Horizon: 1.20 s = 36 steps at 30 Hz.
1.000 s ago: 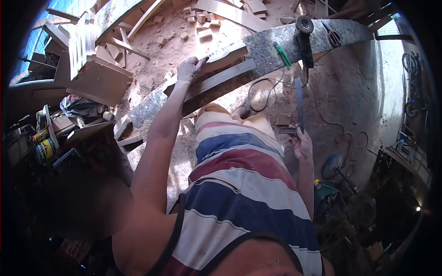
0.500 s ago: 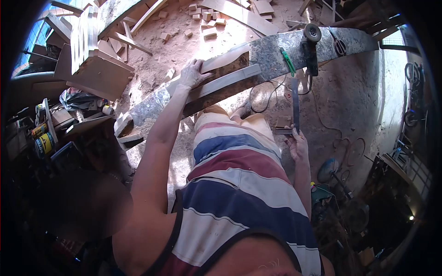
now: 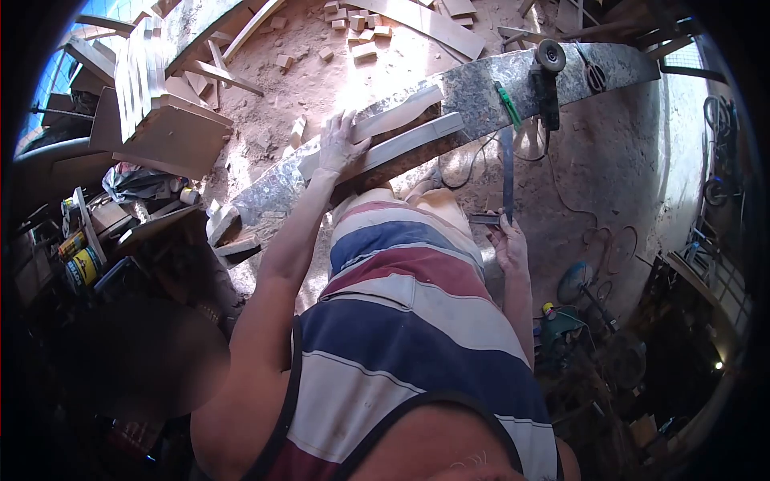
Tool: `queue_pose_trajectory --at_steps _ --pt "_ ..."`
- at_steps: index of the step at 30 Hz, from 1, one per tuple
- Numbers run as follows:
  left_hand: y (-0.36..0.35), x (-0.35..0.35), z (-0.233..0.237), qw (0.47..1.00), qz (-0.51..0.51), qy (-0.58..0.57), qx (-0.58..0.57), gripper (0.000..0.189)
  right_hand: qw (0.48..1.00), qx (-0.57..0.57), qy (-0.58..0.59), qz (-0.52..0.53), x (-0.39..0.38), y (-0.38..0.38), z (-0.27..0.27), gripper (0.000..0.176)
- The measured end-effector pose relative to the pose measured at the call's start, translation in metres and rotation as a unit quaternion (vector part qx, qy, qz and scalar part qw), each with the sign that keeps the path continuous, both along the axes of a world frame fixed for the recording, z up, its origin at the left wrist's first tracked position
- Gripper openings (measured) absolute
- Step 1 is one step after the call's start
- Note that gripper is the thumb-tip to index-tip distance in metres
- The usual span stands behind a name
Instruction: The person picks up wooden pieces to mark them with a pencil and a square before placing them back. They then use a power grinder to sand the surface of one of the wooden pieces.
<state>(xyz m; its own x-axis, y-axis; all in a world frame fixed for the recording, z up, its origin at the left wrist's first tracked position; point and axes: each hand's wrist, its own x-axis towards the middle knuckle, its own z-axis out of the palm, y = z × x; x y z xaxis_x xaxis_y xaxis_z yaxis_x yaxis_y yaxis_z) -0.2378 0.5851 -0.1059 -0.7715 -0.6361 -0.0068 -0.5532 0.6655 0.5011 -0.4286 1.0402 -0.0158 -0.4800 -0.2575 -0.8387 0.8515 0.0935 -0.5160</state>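
My left hand (image 3: 341,146) rests with fingers stretched over two pale wooden pieces on a worn, speckled bench plank (image 3: 473,88). One is a curved wooden piece (image 3: 399,113) on the far side; the other is a straighter wooden strip (image 3: 417,141) on the near side. To the right of my body, my right hand (image 3: 508,244) is closed around a try square (image 3: 508,172). Its dark blade points away from me toward the plank, and its short arm sticks out to the left.
Farther right on the plank lie a green-handled tool (image 3: 507,104), an angle grinder (image 3: 549,88) with a cord, and scissors (image 3: 595,78). Small wood blocks (image 3: 365,50) are scattered on the dusty floor beyond. Stacked boards (image 3: 172,136) and a yellow can (image 3: 83,266) stand at left.
My left hand has shifted slightly toward me along the wooden pieces, its fingers now pointing more forward. The try square stays in my right hand, tilted a little differently. The view has shifted slightly.
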Motion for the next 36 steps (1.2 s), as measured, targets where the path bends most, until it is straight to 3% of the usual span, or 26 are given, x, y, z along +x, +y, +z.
queue_pose_trajectory --at_steps 2,3,7,10,14,17,21,24,25,27,28,29,30,32,33,34,36 --pt "0.008 -0.002 0.028 0.999 0.018 0.042 -0.024 0.066 1.000 0.000 0.003 0.003 0.002 -0.001 -0.001 0.027" --pt "0.018 0.000 0.042 0.998 0.004 0.002 0.059 0.065 1.000 0.001 0.003 0.004 0.003 -0.001 -0.002 0.028" --pt "0.061 0.016 0.029 0.986 -0.112 -0.122 -0.002 0.071 1.000 0.002 -0.003 0.009 0.001 -0.002 -0.012 0.029" --pt "0.084 0.025 0.012 0.989 -0.105 -0.062 -0.089 0.079 1.000 -0.017 -0.019 -0.002 -0.009 -0.012 -0.007 0.027" --pt "0.093 0.040 -0.003 0.988 -0.136 -0.011 -0.076 0.084 0.998 -0.043 -0.013 0.031 -0.024 -0.018 -0.012 0.028" --pt "0.101 0.042 0.012 0.992 -0.093 -0.077 0.027 0.080 0.994 -0.079 -0.014 0.074 -0.037 -0.031 -0.023 0.027" --pt "0.113 0.046 -0.018 0.993 -0.055 -0.107 0.004 0.073 0.987 -0.067 -0.015 0.142 -0.051 -0.043 -0.067 0.029" --pt "0.123 0.030 -0.002 0.997 -0.024 -0.061 -0.050 0.075 0.983 -0.072 -0.012 0.171 -0.048 -0.077 -0.056 0.027" --pt "0.127 0.019 0.018 0.997 -0.024 -0.033 -0.068 0.071 0.972 -0.051 0.048 0.224 -0.045 -0.087 -0.049 0.027" --pt "0.141 -0.008 0.050 0.990 0.030 -0.032 0.135 0.069 0.933 -0.005 0.165 0.321 -0.036 -0.102 -0.037 0.027" --pt "0.152 -0.020 0.055 0.970 0.057 -0.030 0.235 0.068 0.873 0.053 0.285 0.393 -0.028 -0.115 -0.033 0.027" --pt "0.165 -0.034 0.055 0.907 0.095 0.061 0.406 0.071 0.835 0.042 0.350 0.423 -0.020 -0.119 -0.024 0.028" --pt "0.175 -0.051 0.079 0.842 0.139 0.068 0.518 0.071 0.790 0.031 0.413 0.452 -0.010 -0.128 0.004 0.028" --pt "0.187 -0.062 0.073 0.809 0.165 0.088 0.557 0.060 0.599 0.078 0.560 0.567 0.002 -0.140 -0.002 0.033" --pt "0.186 -0.066 0.070 0.792 0.178 0.098 0.576 0.055 0.558 0.071 0.565 0.604 0.001 -0.143 0.012 0.045" --pt "0.180 -0.062 0.070 0.787 0.162 0.104 0.586 0.044 0.574 0.047 0.567 0.589 -0.001 -0.144 0.026 0.049" --pt "0.176 -0.056 0.069 0.783 0.169 0.164 0.576 0.041 0.605 -0.003 0.564 0.563 -0.009 -0.144 0.046 0.058"
